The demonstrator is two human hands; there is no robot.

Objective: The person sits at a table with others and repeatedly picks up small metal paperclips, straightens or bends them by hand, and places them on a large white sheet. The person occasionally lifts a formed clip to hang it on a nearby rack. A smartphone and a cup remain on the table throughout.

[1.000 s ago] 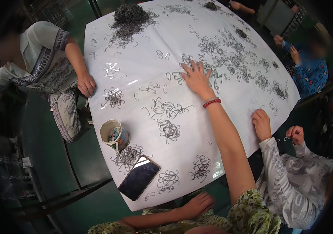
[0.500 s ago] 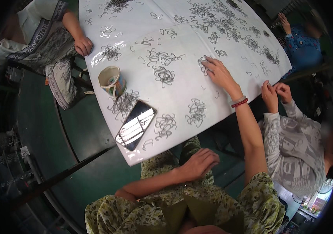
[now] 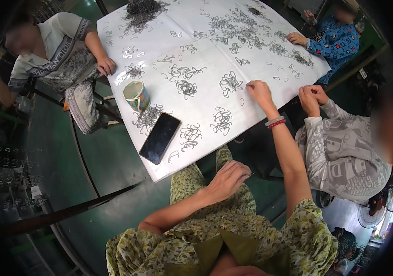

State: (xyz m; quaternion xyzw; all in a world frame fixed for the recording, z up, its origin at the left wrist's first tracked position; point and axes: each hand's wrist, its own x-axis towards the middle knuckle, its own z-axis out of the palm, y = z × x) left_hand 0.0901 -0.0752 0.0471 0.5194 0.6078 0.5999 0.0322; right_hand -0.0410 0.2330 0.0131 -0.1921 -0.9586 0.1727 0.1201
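Over the white-covered table (image 3: 159, 138), my right hand (image 3: 262, 97) has its fingers pinched together just right of a loose heap of small curved wire hooks (image 3: 230, 84). Whatever is between those fingertips is too small to make out. My left hand (image 3: 227, 180) is held above my lap, off the table's near edge, with its fingers curled closed. A thin dark tip shows at its fingers; the rest is hidden. More heaps of wire hooks (image 3: 222, 121) lie nearer me, and another heap (image 3: 190, 136) sits beside the phone.
A dark phone (image 3: 160, 138) lies near the table's left corner, with a patterned tub (image 3: 136, 96) behind it. A large hook pile (image 3: 145, 13) stands at the far side. Co-workers sit left, right and far right; the right one's hands (image 3: 312, 98) are close to my right arm.
My right hand has drawn back from the heap it was touching, and its spread fingers have come together. My left hand stays above my lap, closed. The far-right co-worker's arm now reaches onto the table.
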